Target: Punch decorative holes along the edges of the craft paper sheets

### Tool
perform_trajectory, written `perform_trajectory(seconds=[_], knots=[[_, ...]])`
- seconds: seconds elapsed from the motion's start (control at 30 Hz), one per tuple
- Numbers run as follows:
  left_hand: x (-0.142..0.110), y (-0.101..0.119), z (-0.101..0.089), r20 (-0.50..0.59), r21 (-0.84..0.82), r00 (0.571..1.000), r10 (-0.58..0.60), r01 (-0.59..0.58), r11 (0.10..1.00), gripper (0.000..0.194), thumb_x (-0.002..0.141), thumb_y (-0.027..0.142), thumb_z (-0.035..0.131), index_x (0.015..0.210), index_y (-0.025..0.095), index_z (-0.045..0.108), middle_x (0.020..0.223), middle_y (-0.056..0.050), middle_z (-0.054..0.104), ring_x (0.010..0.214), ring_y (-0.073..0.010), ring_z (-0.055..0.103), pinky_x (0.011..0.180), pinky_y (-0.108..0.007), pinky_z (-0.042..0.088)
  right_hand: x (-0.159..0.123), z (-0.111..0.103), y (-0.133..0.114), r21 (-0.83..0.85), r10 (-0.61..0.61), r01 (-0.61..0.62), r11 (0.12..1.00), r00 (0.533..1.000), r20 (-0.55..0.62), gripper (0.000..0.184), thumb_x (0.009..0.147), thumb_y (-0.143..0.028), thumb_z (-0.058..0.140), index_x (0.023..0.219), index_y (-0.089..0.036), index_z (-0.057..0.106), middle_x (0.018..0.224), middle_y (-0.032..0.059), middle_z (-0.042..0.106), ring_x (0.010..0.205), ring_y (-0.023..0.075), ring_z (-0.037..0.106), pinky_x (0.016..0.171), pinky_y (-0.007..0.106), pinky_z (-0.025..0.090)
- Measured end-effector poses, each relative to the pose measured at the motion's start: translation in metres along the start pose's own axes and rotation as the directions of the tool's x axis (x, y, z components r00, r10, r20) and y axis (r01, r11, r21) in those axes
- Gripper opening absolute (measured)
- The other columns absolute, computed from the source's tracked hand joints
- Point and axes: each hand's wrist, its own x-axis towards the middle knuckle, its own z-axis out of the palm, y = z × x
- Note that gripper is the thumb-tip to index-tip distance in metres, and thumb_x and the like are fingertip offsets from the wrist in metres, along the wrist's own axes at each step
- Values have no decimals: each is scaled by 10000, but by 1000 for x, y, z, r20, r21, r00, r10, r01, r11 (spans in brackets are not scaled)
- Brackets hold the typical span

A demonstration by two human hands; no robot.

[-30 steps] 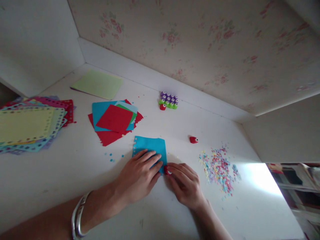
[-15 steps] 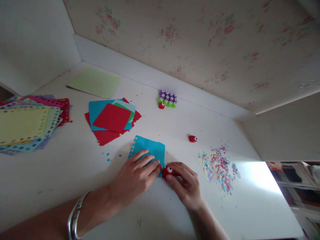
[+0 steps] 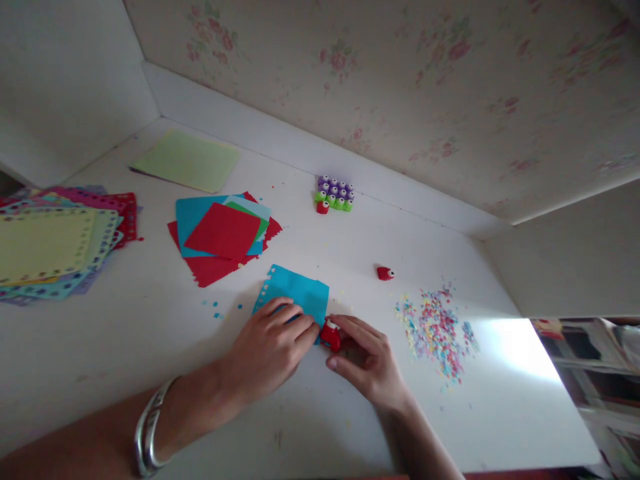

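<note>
A blue sheet of paper (image 3: 295, 288) lies on the white table, small punched holes running down its left edge. Across its lower part rests my left hand (image 3: 273, 347), bent fingers holding the sheet, thumb hidden beneath. At the sheet's lower right corner is a small red craft punch (image 3: 331, 335) with a white button. My right hand (image 3: 367, 363) holds this punch from the right, its index finger along the top; the thumb tip is a little apart below. The left fingertips are close beside the punch. Whether the paper sits in its slot is hard to see.
Punched confetti (image 3: 440, 330) is spread at the right, near another red punch (image 3: 385, 273). Purple, green and red punches (image 3: 336, 193) stand in rows by the wall. Left are coloured papers (image 3: 223, 233), a pale green stack (image 3: 187, 160) and hole-edged sheets (image 3: 50, 243).
The red punch has turned in my right hand, its white button now facing further away. My right thumb has come off its front. My left hand stays on the blue sheet.
</note>
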Motion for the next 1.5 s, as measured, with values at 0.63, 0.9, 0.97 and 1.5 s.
perform_trajectory(seconds=[0.63,0.9,0.97,1.5], knots=[[-1,0,1,34,-5,999,5,-4,1000,172,973,140,498,1042,168,653,935,-26,691,953,-211,602,930,-396,425,1,3,9,16,59,-59,998,998,-8,365,852,-300,754,1199,-242,656,1082,79,693,836,162,699,620,250,614],[0,1,-3,36,-3,999,-1,2,1000,184,988,159,477,1037,185,653,914,-16,689,937,-203,603,917,-386,428,-3,4,10,23,73,-72,997,996,-48,314,857,-282,748,1160,-256,666,1104,72,680,870,164,689,664,257,614],[0,0,-3,26,8,1000,4,-4,1000,192,986,152,475,1035,189,657,924,-19,695,940,-203,605,914,-384,429,-3,5,9,29,90,-89,996,994,-54,324,854,-274,750,1166,-259,663,1100,69,682,856,163,693,663,256,618],[1,-2,-5,-80,75,996,48,-42,996,246,998,129,438,1092,152,665,1007,-23,728,941,-187,628,925,-385,424,-10,3,8,-163,-137,106,981,971,-196,396,860,-37,635,1185,-262,620,1122,73,667,998,194,668,767,324,623]])
